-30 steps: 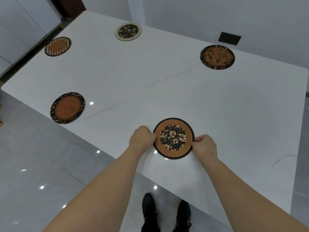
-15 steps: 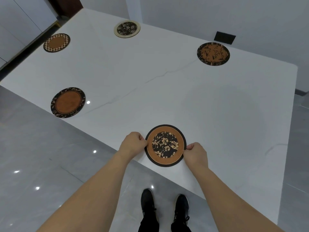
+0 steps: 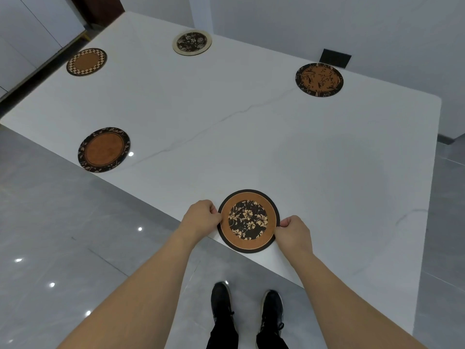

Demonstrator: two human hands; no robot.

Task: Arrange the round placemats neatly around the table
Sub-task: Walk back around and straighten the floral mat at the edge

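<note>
A round flowered placemat (image 3: pixel 248 221) with a brown ring and black rim lies at the near edge of the white table (image 3: pixel 314 167). My left hand (image 3: pixel 201 217) pinches its left rim and my right hand (image 3: pixel 293 233) pinches its right rim. Several other round placemats lie around the table: a brown one with a leafy black border (image 3: pixel 104 149) at the left near edge, a checker-rimmed one (image 3: pixel 86 61) at the far left, a cream-rimmed floral one (image 3: pixel 192 42) at the far edge, and a brown-and-black one (image 3: pixel 319 80) at the far right.
A black rectangular panel (image 3: pixel 336 58) sits on the wall beyond the far right placemat. Glossy grey floor tiles (image 3: pixel 63 235) lie to the left, and my black shoes (image 3: pixel 246 308) stand below the table's near edge. White cabinets (image 3: pixel 25 39) line the far left.
Both hands have slid the flowered placemat toward me, closer to the table's near edge, keeping hold of its rim on both sides. The other placemats have stayed in place.
</note>
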